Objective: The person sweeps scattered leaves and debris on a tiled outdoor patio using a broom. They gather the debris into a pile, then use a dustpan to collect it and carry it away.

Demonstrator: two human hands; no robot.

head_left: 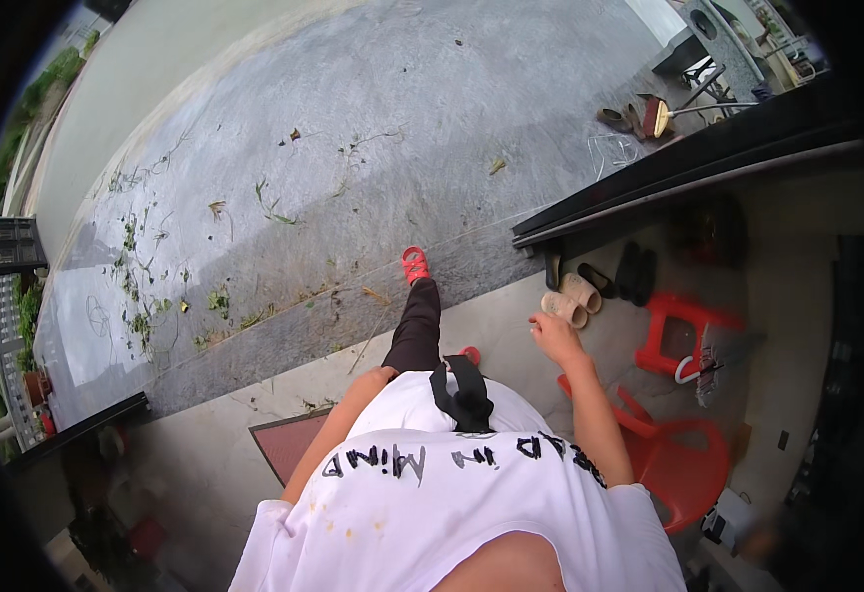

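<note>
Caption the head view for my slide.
One red sandal forward, right hand out sideways, leafy debris scattered over grey paving.

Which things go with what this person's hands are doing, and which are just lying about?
At the hands:
left hand, beside the dark trousers
right hand, no held thing visible; beige slippers nearest in the picture

Lying or standing about:
broom
red stool
red chair
plant scraps
</note>
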